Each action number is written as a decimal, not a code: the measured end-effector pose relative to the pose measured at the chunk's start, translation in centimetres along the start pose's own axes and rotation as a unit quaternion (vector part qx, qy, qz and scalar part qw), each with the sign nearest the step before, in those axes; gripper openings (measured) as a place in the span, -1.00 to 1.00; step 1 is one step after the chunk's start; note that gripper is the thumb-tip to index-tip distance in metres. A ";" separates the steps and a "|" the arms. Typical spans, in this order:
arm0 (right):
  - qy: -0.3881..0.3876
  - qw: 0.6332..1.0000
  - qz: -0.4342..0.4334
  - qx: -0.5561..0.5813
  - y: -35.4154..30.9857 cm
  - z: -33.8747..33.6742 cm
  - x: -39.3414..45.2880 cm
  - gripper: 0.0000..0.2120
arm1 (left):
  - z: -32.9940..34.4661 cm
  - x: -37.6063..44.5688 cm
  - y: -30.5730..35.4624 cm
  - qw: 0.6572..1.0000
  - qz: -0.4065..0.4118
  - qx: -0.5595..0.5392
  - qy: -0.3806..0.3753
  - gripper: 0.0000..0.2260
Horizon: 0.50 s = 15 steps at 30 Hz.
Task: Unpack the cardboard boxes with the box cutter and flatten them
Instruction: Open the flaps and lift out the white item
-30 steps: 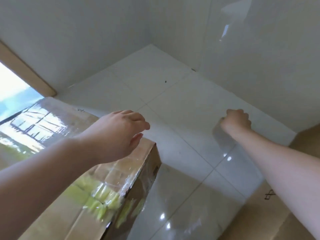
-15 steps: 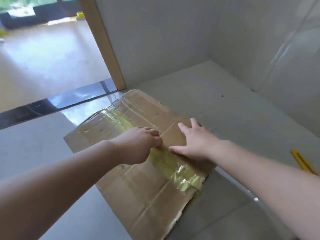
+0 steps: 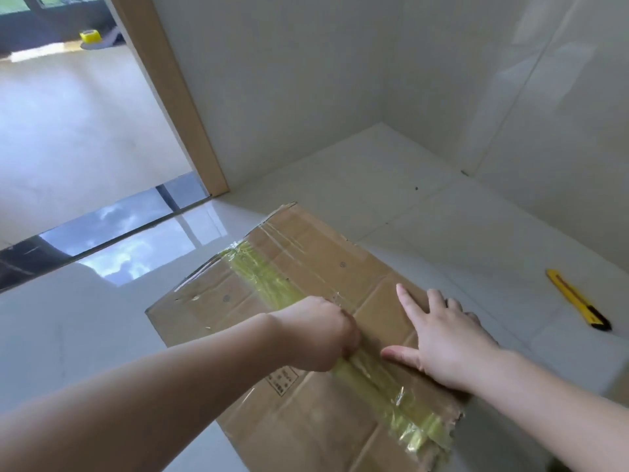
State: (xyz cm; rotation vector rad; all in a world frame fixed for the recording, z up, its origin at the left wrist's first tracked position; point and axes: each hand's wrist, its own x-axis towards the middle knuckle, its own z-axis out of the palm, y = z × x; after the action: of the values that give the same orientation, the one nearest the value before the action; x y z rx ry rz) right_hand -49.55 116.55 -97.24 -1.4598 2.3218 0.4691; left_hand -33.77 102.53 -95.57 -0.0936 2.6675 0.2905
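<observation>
Tiled floor (image 3: pixel 408 206): pale and glossy, lying under everything, meeting white walls in the far corner.
Cardboard box (image 3: pixel 306 253): brown, lying on the floor in front of the person, a strip of yellowish tape (image 3: pixel 269 277) running along its top.
Left hand (image 3: pixel 316 335): curling into a fist on the tape strip; whether it is gripping the tape, I cannot tell.
Right hand (image 3: pixel 446 338): pressing flat on the cardboard just beside the tape, fingers spread wide, holding nothing.
Box cutter (image 3: pixel 578 301): yellow, lying on the floor, well apart from the hands, to the right.
Tape roll (image 3: pixel 90 36): yellow, sitting far off beyond the doorway.
</observation>
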 end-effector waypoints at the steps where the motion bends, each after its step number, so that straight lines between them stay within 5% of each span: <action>1: 0.003 1.000 0.014 -0.001 -0.1 0.2 -0.4 0.04 | 0.2 0.1 -0.1 1.000 0.015 0.008 0.008 -0.84; 9: -0.029 0.986 0.157 0.049 -2.7 4.8 -9.1 0.10 | 2.7 -0.8 3.9 0.990 0.124 0.057 0.038 -0.86; 15: -0.069 0.974 0.209 0.058 -3.3 4.7 -11.1 0.06 | 2.9 -2.2 7.2 0.993 0.077 0.076 0.056 -0.78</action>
State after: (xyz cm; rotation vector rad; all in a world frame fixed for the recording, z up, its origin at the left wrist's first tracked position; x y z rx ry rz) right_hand -41.51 126.12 -96.50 -0.8524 2.4955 0.5162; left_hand -31.37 110.25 -95.73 0.1478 2.8025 0.1321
